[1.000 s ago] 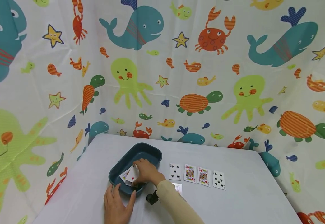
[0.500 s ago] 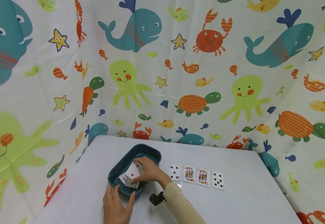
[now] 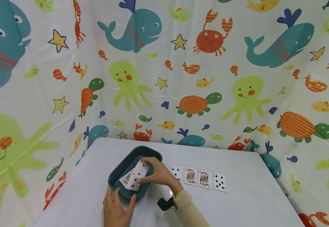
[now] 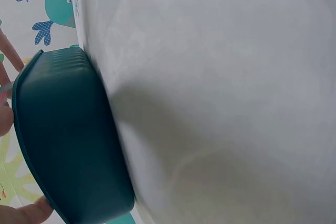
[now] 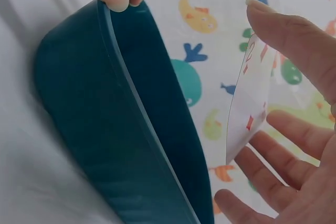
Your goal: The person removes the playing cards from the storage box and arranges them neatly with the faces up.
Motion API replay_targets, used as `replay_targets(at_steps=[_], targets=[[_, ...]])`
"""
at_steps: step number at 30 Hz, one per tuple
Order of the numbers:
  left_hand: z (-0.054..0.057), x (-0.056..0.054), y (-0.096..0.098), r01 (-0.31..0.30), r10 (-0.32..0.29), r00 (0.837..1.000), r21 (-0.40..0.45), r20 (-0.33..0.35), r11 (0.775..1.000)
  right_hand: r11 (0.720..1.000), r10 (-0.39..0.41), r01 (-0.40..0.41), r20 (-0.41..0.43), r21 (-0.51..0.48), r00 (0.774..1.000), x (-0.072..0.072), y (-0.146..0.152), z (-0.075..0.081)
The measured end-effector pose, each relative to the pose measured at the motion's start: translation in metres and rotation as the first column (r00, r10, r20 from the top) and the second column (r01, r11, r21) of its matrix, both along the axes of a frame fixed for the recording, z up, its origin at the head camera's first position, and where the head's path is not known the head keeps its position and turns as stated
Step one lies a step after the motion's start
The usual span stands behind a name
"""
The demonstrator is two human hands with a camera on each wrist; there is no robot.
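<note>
Head view: the right grip (image 3: 159, 173), pinching a card (image 3: 139, 171), partly hides the tub (image 3: 137, 154).

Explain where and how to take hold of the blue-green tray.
Likely by its near rim, from the person's side: the blue-green tray has a thin edge raised above the table, and fingers can spread round the rounded end without reaching over the cards inside.

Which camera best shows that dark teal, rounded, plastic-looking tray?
The head view: it looks into the tray and shows most of its rim, though the right hand covers part. The left wrist view shows mainly its outside; the right wrist view, part of the outside and inside.
</note>
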State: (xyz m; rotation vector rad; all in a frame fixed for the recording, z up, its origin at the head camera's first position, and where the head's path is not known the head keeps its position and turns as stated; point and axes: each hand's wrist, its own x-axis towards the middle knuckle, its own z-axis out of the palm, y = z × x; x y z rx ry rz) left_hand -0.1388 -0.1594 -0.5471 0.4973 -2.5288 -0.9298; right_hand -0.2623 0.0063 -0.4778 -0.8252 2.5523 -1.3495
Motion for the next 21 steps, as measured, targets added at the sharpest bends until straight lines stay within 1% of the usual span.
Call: replay_targets(at_steps=[8, 12, 17, 21], targets=[[0.000, 0.000, 0.002, -0.012, 0.012, 1.000, -0.009, 0.004, 1.000, 0.996, 0.010, -0.011, -0.012, -0.089, 1.000, 0.010, 0.026, 0.002], [0.001, 0.000, 0.002, -0.013, 0.013, 1.000, -0.003, -0.002, 1.000, 0.994, -0.001, -0.001, -0.019, -0.110, 1.000, 0.015, 0.045, -0.002], [0.000, 0.000, 0.002, -0.011, 0.011, 1.000, 0.003, -0.004, 1.000, 0.991, -0.015, 0.016, 0.006, -0.135, 1.000, 0.021, 0.071, -0.008], [-0.001, 0.000, 0.002, -0.013, 0.013, 1.000, -0.008, -0.015, 1.000, 0.991, -0.033, 0.036, 0.025, -0.132, 0.999, 0.028, 0.088, -0.014]])
